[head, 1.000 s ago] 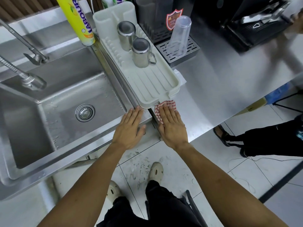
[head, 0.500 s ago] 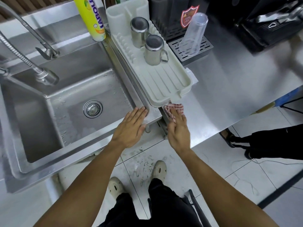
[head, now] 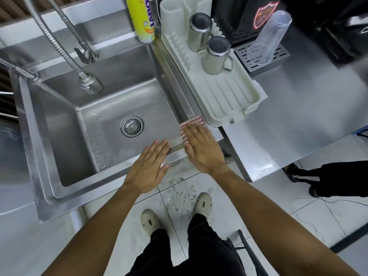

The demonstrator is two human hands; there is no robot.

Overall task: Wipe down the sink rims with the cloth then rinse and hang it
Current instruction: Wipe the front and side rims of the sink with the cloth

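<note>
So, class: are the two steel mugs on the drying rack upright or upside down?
Upside down: both steel mugs on the drying rack show closed flat bases on top.

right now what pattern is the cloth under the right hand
Red and white stripes or checks, slightly blurred, on the cloth under the right hand, seen from the head view.

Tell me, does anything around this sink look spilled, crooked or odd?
Mostly tidy. The floor tiles below the sink's front rim show wet splashes and smears by the person's shoes. Droplets cling inside the basin. The right hand presses the checked cloth flat on the rim corner.
</note>
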